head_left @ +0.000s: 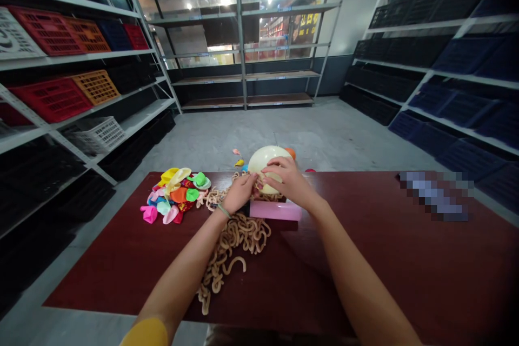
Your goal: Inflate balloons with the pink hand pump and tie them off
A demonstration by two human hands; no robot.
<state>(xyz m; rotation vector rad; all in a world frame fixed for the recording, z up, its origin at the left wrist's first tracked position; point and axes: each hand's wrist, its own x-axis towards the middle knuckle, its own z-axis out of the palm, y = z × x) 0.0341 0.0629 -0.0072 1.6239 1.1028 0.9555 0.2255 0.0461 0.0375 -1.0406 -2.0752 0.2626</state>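
An inflated pale cream balloon [265,159] rests at the far edge of the dark red table [385,259]. My right hand [286,181] lies over its lower front, fingers curled against it. My left hand [240,192] pinches at the balloon's base, fingers closed where the tan link chain [233,243] meets it. That chain trails in a loose heap toward me. A pink tube-shaped pump [274,210] lies across the table just under both hands.
A pile of uninflated balloons in mixed colours [176,194] lies left of my hands. Small balloon pieces [237,152] sit on the floor beyond the table, and an orange balloon [290,152] peeks behind the cream one. Metal shelving with crates [52,100] lines both sides.
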